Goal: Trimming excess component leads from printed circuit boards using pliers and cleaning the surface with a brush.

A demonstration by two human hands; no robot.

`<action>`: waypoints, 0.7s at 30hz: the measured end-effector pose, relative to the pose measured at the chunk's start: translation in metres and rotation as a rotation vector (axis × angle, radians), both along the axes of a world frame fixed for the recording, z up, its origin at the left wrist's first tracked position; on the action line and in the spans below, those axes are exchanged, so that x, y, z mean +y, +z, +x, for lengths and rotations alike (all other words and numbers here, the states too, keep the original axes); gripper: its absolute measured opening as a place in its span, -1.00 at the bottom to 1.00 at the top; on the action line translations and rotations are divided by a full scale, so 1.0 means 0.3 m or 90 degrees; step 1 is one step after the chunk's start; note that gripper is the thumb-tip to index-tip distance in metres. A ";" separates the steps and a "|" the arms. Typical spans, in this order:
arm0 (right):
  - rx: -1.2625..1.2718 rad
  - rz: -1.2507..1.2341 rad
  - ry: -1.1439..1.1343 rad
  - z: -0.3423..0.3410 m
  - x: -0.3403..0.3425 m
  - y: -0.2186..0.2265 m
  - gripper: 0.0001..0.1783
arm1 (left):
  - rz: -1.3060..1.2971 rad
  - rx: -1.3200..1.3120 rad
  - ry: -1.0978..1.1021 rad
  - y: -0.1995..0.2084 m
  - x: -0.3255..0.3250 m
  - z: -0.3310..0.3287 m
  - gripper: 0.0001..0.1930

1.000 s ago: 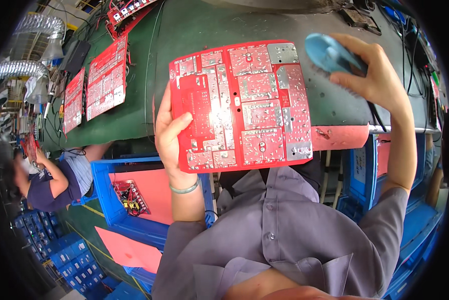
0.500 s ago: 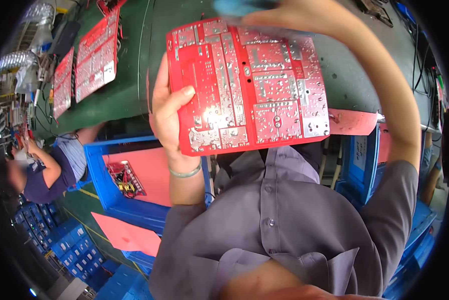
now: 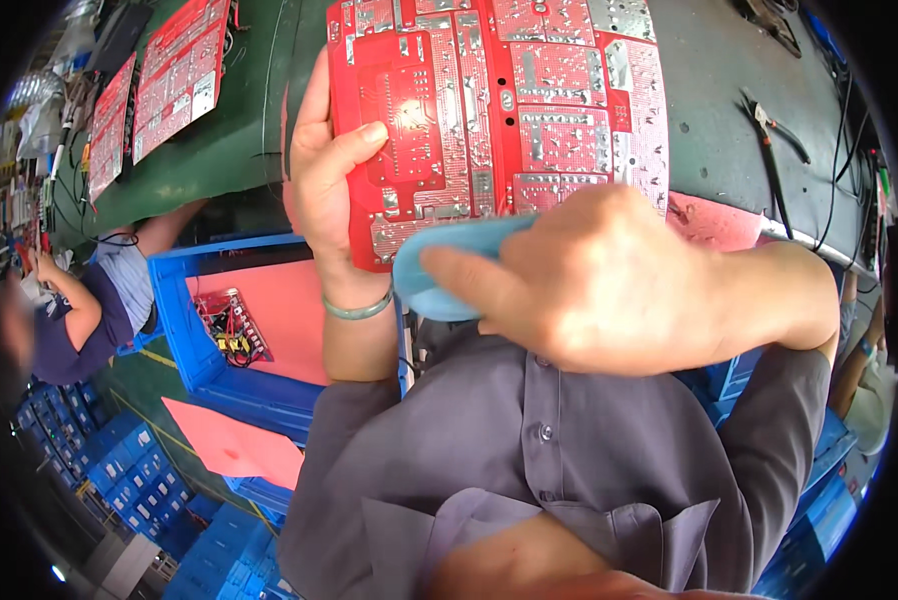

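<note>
A large red circuit board [image 3: 559, 140] stands tilted up before me, its solder side with silvery joints facing me. My left hand [image 3: 331, 185] grips its left edge, thumb on the face and the other fingers behind. In my right hand [image 3: 594, 285] is a blue oval brush [image 3: 419, 272], held at the board's lower edge. The brush's underside is hidden, and the hand covers the board's lower right corner.
Other red boards [image 3: 184, 80] lie on the green bench mat [image 3: 254, 110] at left. Pliers [image 3: 769, 135] lie at right. A blue crate [image 3: 179, 320] with pink sheet and a wired board [image 3: 234, 325] stands lower left. Another person [image 3: 79, 310] sits far left.
My right hand has swept the brush from the board's top edge down to its lower edge. The board has shifted up a little in my left hand's grip. The pliers have come into clear view.
</note>
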State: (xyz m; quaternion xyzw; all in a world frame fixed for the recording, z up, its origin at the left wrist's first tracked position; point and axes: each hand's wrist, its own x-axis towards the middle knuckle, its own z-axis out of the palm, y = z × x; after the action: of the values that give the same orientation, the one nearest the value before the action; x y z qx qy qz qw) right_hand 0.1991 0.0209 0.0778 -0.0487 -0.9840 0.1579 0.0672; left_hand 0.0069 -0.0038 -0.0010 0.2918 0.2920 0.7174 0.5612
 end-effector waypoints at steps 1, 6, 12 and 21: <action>-0.010 -0.055 -0.029 0.011 0.035 0.011 -0.45 | 0.016 0.004 0.001 -0.002 0.004 0.003 -0.35; -0.019 -0.181 -0.663 0.006 0.301 0.133 -0.49 | 0.050 -0.002 0.025 -0.037 -0.016 0.001 -0.36; -0.002 -0.076 -0.125 0.131 0.030 0.011 -0.42 | 0.026 -0.030 0.002 -0.036 -0.012 -0.030 -0.35; 0.071 -0.165 -0.385 0.277 0.081 0.039 -0.31 | 0.095 -0.044 0.003 -0.052 -0.034 -0.017 -0.35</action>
State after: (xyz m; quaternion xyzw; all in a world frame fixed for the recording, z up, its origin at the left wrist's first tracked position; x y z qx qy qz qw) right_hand 0.2824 0.0453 0.0896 -0.3377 -0.8914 0.2574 0.1583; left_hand 0.0017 -0.0141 -0.0168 0.3069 0.2189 0.7480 0.5463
